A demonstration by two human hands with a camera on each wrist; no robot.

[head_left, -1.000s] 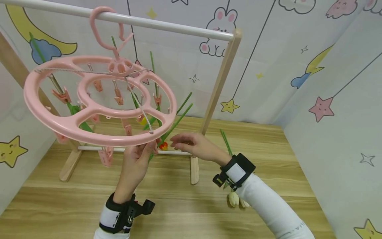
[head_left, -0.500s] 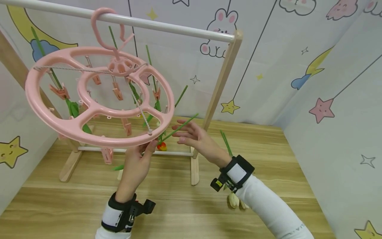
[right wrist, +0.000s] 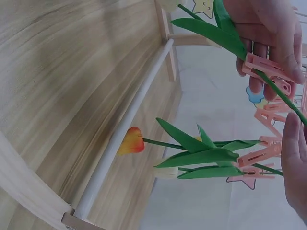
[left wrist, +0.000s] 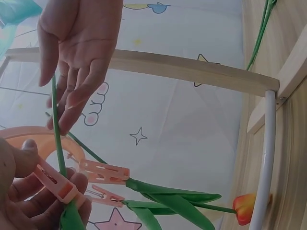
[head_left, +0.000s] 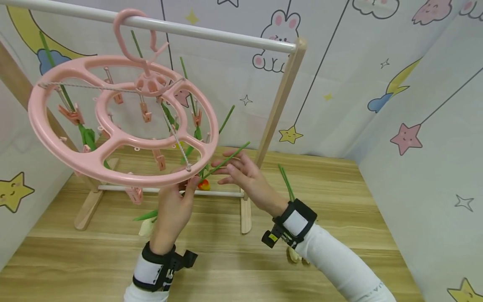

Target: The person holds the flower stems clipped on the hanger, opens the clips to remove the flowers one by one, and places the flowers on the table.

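Observation:
My left hand pinches a pink clothespin under the near right rim of the pink round drying hanger. Through that clothespin runs the green stem of a tulip; its white bloom shows left of my left wrist. The right hand is beside the upper stem with fingers loosely extended, and the stem crosses in front of them in the head view. Other tulips hang bloom-down from clothespins behind, among them a red-orange tulip and a white tulip.
The hanger hooks over the white top bar of a wooden-legged rack, whose right post stands behind my right hand. A lower white bar crosses near the table. White tulips lie on the wooden table, partly under my right forearm.
The held tulip's stem has tipped toward the right, and its white bloom has come out left of my left hand. My right hand rose to the stem. The hanger has tilted slightly.

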